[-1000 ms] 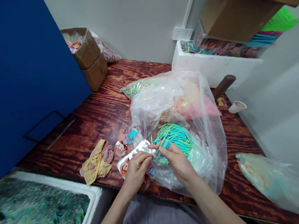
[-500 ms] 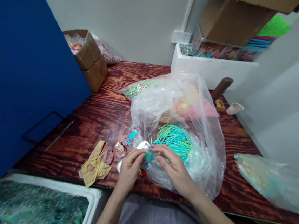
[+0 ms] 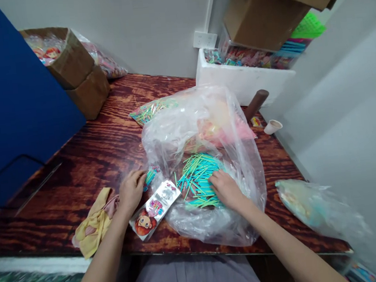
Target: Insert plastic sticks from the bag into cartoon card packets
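Note:
My left hand [image 3: 133,191] is at the left edge of the plastic bag, its fingers closed on a small printed packet [image 3: 151,178] with blue and green sticks showing in it. My right hand [image 3: 226,189] reaches into the open clear plastic bag [image 3: 213,231], fingertips curled at the right side of a heap of thin blue and green sticks [image 3: 198,180]. Between the hands lies a stack of flat printed packets [image 3: 155,209] with a red-haired cartoon figure, resting against the bag's edge.
A yellow and pink cloth [image 3: 94,223] lies at the left. Cardboard boxes [image 3: 86,93] and a white foam box [image 3: 244,75] stand at the back. A brown rod [image 3: 256,104], a paper cup [image 3: 273,126] and another plastic bag [image 3: 314,204] are at the right.
My hands, together over the packet stack before, have moved apart. The left went left with the small packet; the right went into the sticks. The view has shifted right.

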